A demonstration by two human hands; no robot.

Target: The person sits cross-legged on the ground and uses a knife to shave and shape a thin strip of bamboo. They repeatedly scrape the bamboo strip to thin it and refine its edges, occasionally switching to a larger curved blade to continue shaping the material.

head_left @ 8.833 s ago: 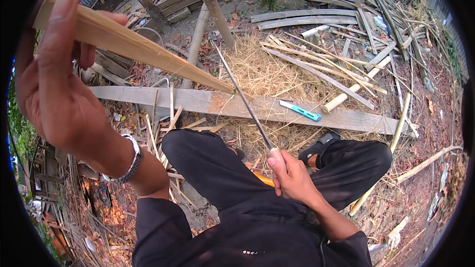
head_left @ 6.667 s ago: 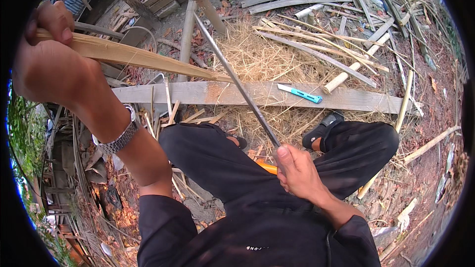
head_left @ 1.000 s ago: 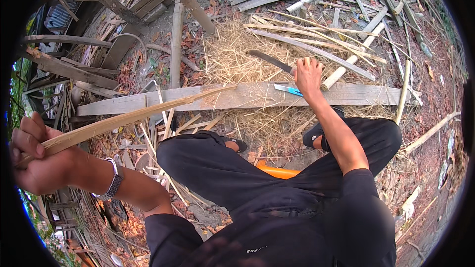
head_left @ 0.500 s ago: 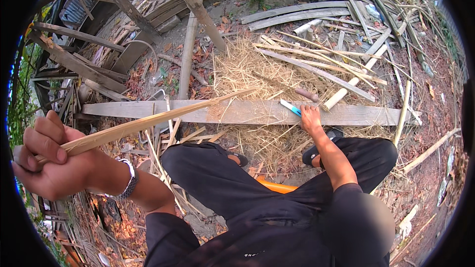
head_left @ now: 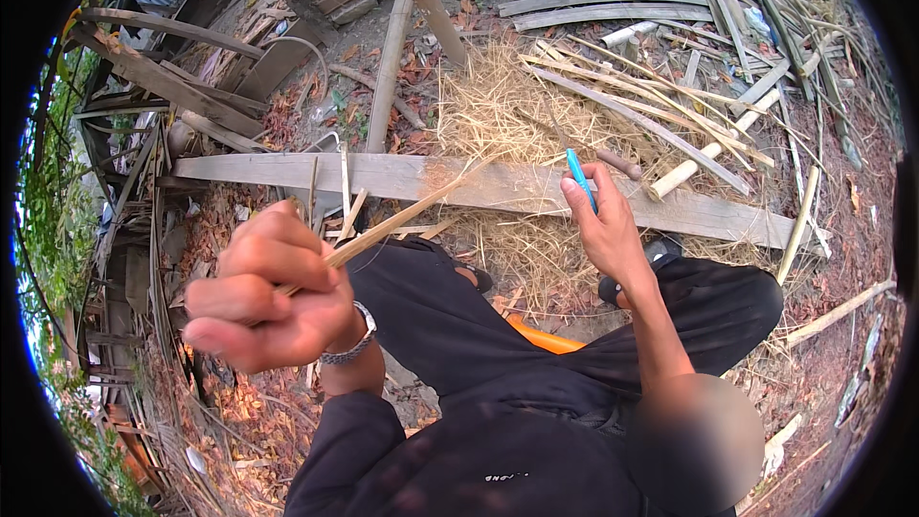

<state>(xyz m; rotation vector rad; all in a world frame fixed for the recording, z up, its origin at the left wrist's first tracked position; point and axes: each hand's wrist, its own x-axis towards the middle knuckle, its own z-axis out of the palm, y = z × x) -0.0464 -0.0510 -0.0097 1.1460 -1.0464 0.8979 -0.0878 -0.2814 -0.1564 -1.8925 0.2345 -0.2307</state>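
**Both Fists Busy Beside the Long Grey Wooden Plank (head_left: 708,215)**

We start at the left, where the left hand (head_left: 273,297), up on the near side of the plank, is clamped on a slim, tapering, pale-tan wooden strip (head_left: 407,213)! We follow that strip rightward, and its thin tip overlaps the plank; whether they touch, we can't tell. Beyond the plank we see loose golden straw (head_left: 498,101). Now the right hand (head_left: 610,230), fingers and thumb closed on a slender bright-blue plastic cutter (head_left: 580,179), pointed away from us and seen over the plank! Just right, a rounded brown handle (head_left: 620,164) lies by the plank's far edge, and past it we've got straight, pale wooden sticks (head_left: 622,113), heaped up.
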